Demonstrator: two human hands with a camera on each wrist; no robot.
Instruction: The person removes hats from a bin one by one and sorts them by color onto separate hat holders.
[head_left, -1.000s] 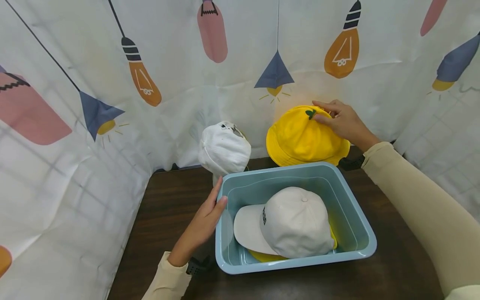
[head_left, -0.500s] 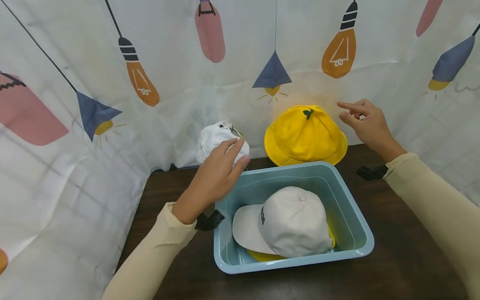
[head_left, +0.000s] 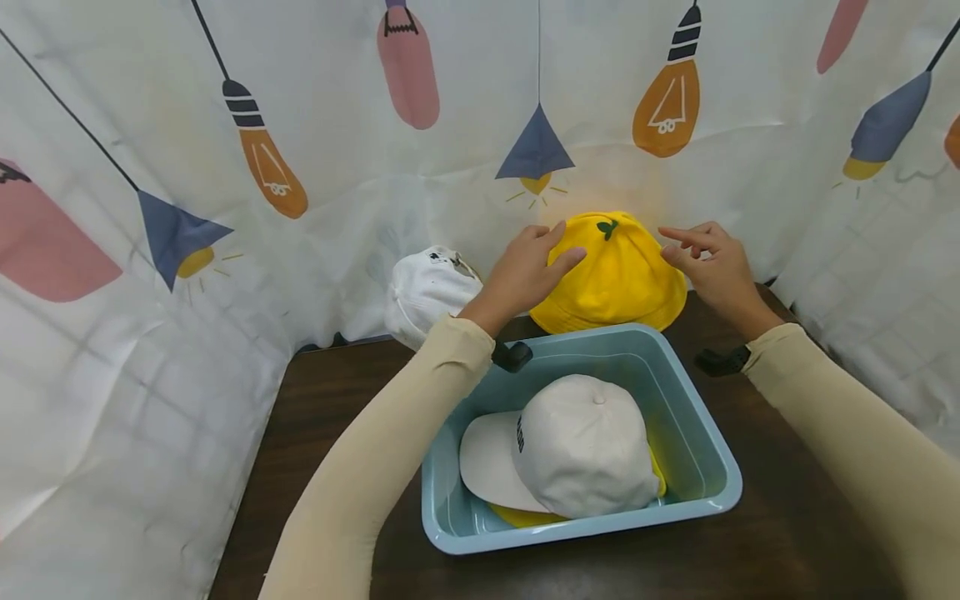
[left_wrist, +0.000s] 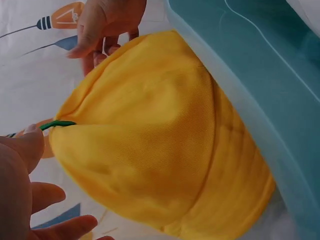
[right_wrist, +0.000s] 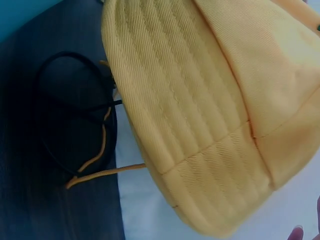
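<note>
A yellow bucket hat (head_left: 615, 279) with a green leaf sprig on top stands behind the blue tub (head_left: 697, 408), against the cloth. At the hat's left side is my left hand (head_left: 527, 271), fingers spread, thumb close to the leaf in the left wrist view; I cannot tell if it touches. My right hand (head_left: 712, 262) hovers just right of the hat, fingers loosely bent and holding nothing. The tub holds a white baseball cap (head_left: 585, 446) lying over something yellow. Behind my left forearm, a second white cap (head_left: 429, 287) is partly hidden.
A dark wood table (head_left: 330, 400) carries everything. White cloth (head_left: 337, 167) printed with lamps and bulbs rises behind and at both sides. In the right wrist view, a black cord loop (right_wrist: 40, 80) and a thin yellow string (right_wrist: 102, 173) lie beside the hat's brim.
My left hand left the tub's left rim and moved up and right, past the white cap, to the yellow hat. My right hand let go of the hat, drew away right, then came partway back.
</note>
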